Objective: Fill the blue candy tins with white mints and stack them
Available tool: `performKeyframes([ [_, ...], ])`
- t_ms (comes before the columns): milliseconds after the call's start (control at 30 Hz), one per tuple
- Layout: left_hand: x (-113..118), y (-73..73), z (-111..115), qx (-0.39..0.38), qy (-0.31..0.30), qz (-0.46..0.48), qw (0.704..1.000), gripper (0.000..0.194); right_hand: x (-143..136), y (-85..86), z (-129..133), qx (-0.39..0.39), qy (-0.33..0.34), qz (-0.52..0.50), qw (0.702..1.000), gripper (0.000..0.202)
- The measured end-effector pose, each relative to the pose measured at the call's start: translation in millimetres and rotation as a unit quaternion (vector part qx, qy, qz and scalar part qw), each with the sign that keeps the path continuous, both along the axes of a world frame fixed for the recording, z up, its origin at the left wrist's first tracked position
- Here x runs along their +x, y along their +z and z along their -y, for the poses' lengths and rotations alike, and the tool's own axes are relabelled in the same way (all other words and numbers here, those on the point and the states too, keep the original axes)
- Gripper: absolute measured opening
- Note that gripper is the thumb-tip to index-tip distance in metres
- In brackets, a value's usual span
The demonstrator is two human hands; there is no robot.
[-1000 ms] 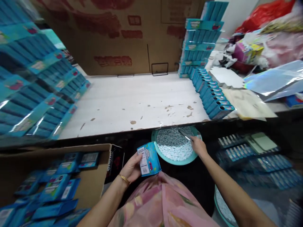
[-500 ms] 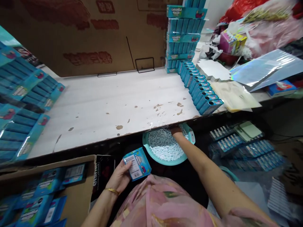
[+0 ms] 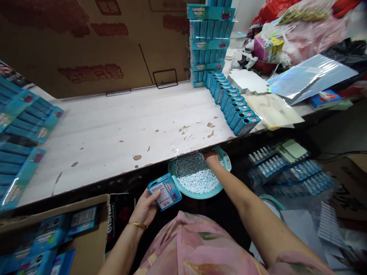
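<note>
My left hand point(image 3: 145, 209) is closed around one edge of a small blue candy box point(image 3: 168, 194), thumb lying on its printed white panel. That box is tilted beside the left rim of a turquoise basin point(image 3: 200, 196). Small pale blue-white candies point(image 3: 197, 177) fill the basin, part of them in the table's shadow. My right hand point(image 3: 211, 157) reaches into the far side of the candies, just under the table edge; its fingers are hidden there.
A white worn table point(image 3: 114, 130) spans the front. Blue boxes point(image 3: 240, 119) stand in a row beside stacked display packs point(image 3: 209, 46). At lower left is a carton point(image 3: 88, 244) of blue boxes. Wrapped packs point(image 3: 289, 172) lie at right, below the table.
The whole view has shifted slightly. In my left hand the candy box has turned a little and sits closer to the basin's rim. My right hand stays in the candies.
</note>
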State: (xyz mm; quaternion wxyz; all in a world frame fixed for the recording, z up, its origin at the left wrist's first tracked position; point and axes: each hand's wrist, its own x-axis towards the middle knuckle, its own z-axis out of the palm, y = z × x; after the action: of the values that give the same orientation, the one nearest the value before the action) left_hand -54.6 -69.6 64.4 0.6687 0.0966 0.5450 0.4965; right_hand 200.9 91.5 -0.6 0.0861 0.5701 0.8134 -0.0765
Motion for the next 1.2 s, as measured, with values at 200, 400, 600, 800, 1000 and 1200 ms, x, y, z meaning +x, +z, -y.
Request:
performKeyframes([
  [200,-2.8,-0.5,-0.3,0.037,0.01,-0.035,0.999,0.041,0.5,-9.8,29.7,-0.052,0.047,-0.007,0.998,0.034],
  [400,0.9,-7.2,-4.7,0.068,0.003,-0.101,0.993,0.046,54.0,27.9,35.1,-0.059,0.001,0.006,0.998,0.035],
  [600,1.4,-10.3,-12.1,0.086,-0.007,-0.139,0.987,0.045,43.7,24.5,44.5,-0.084,-0.044,0.013,0.995,0.029],
  [800,-2.0,-11.7,-10.9,0.081,0.0,-0.148,0.986,0.047,-16.1,-21.2,59.6,-0.116,-0.058,-0.057,0.99,0.029],
  [1000,-1.8,-17.2,-21.7,0.113,-0.021,-0.206,0.972,0.053,-5.4,-28.8,48.8,-0.152,-0.078,-0.156,0.973,0.041],
  [1200,8.1,-19.8,-44.5,0.16,-0.074,-0.312,0.934,0.046,25.0,8.1,37.1,-0.147,-0.083,-0.266,0.949,0.04],
])
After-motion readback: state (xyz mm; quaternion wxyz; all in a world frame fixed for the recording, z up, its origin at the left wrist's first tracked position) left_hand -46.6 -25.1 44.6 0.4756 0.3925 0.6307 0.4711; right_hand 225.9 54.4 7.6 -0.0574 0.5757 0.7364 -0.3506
